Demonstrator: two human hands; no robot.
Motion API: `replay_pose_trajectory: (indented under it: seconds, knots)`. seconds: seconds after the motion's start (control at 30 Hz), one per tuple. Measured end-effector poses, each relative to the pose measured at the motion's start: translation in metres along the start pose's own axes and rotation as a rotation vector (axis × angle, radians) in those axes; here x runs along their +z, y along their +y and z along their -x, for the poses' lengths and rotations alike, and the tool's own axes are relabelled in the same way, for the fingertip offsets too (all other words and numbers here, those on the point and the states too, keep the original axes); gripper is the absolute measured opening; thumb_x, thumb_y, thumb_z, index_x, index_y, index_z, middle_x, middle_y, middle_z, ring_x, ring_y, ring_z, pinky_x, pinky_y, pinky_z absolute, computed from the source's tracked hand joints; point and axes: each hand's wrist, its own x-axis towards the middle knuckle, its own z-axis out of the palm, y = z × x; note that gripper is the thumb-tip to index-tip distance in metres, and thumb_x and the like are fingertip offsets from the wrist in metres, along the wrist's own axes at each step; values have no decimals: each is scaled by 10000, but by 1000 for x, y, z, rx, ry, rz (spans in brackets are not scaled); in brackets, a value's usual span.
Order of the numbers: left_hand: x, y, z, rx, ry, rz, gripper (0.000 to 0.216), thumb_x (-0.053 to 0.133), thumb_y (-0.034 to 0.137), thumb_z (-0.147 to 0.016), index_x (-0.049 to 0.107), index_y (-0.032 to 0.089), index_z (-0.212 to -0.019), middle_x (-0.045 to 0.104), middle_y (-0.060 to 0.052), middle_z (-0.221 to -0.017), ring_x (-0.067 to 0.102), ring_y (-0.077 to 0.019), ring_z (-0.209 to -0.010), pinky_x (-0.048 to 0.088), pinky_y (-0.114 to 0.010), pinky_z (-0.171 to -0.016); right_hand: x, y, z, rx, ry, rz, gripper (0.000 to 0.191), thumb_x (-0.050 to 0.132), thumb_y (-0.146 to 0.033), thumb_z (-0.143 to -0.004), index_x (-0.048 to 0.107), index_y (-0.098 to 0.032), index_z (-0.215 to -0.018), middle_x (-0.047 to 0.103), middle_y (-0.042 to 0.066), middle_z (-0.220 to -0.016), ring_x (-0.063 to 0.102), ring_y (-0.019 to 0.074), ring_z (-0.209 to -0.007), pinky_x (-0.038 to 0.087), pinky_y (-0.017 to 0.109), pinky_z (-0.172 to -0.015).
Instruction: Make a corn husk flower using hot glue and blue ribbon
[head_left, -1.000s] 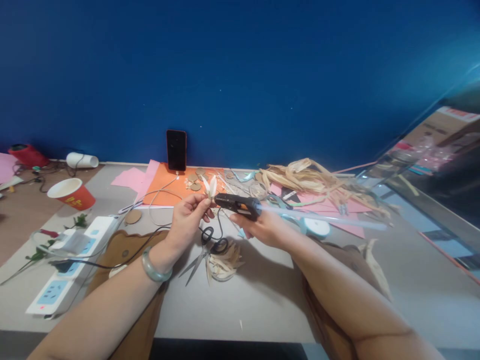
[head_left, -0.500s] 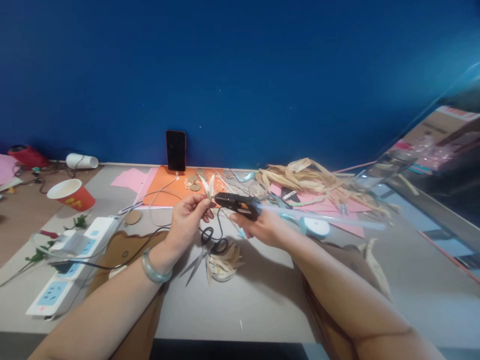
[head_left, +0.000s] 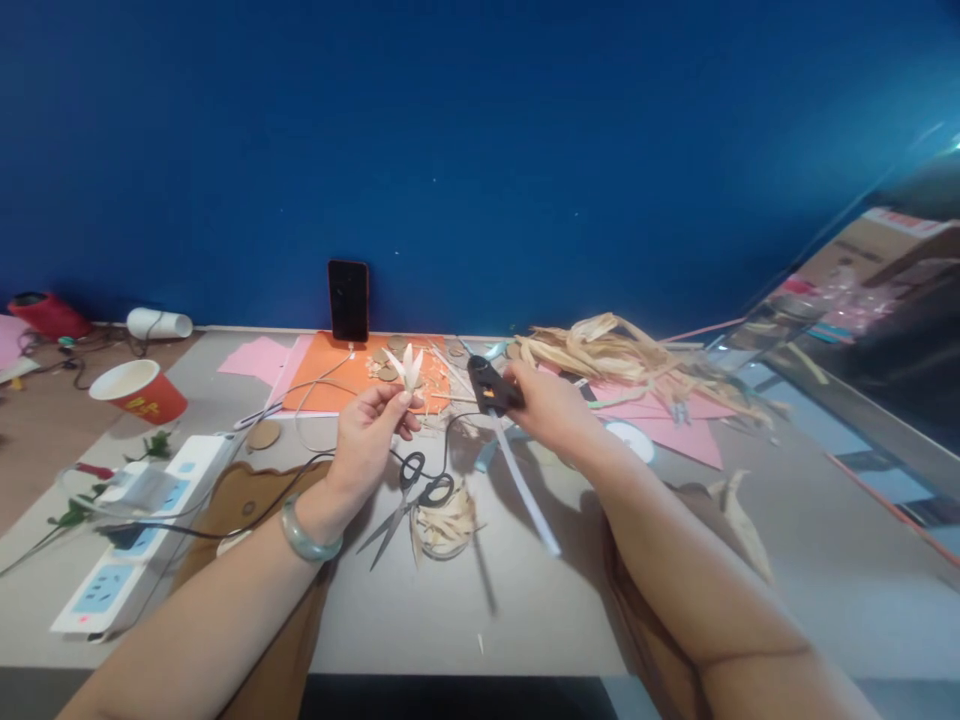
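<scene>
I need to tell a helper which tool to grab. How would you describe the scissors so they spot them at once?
Start at the black phone leaning upright on the blue wall, then come straight toward the near edge of the grey table. The scissors lie flat just below the left hand, beside a small heap of husk scraps; their black loop handles and bare metal blades set them apart.

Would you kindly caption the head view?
Left hand pinches pale petals; right hand holds black glue gun above scissors.

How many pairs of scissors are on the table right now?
1 that shows clearly: the black-handled scissors lie on the grey table, just below the left hand and beside the small dish of husk scraps. More could be hidden in the clutter behind.
</scene>
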Motion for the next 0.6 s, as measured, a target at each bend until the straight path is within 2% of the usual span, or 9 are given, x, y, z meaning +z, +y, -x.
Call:
replay_pose_trajectory:
  seconds: [0.2,0.33,0.43,0.5,0.57,0.6]
  knots:
    - [0,-3,2,-43,-72,67,222,689,342,-758,618,133,-780,690,-36,-733,559,-72,-506,450,-204,-491,23,14,-10,-14,-221,245,340,592,-196,-750,522,-146,-1078,685,138,-981,635,279,-895,386,301,-686]
    - [2,-2,6,-86,-121,114,207,701,327,-749,611,142,-773,687,-27,-727,565,-77,-516,450,-208,-495,41,23,-16,32,-263,262,409,590,-147,-735,519,-122,-1136,672,172,-1015,636,294,-929,420,332,-733]
    - [4,-1,9,-108,-149,120,202,705,323,-745,604,148,-743,690,-24,-727,564,-76,-510,451,-210,-498,39,19,-14,25,-217,269,430,609,-121,-712,549,-91,-1137,629,214,-1110,584,335,-1051,409,400,-857]
    - [6,0,10,-124,-166,112,204,702,327,-747,607,147,-738,691,-24,-725,561,-73,-505,454,-211,-503,32,9,-9,-47,-116,209,393,597,-158,-753,572,-99,-1141,603,206,-1171,526,336,-1143,349,450,-967]
    - [7,2,11,-141,-175,95,210,701,333,-746,612,143,-743,690,-26,-714,561,-76,-502,457,-214,-507,24,-7,0,-203,57,-85,321,582,-193,-798,615,-126,-1110,646,156,-1107,558,286,-1101,350,443,-997]
    - [7,2,12,-148,-178,85,213,702,335,-745,614,141,-745,691,-29,-713,564,-79,-502,459,-217,-509,21,-15,4,-264,99,-303,260,570,-228,-825,644,-145,-1060,670,126,-1066,591,247,-1049,400,403,-961]
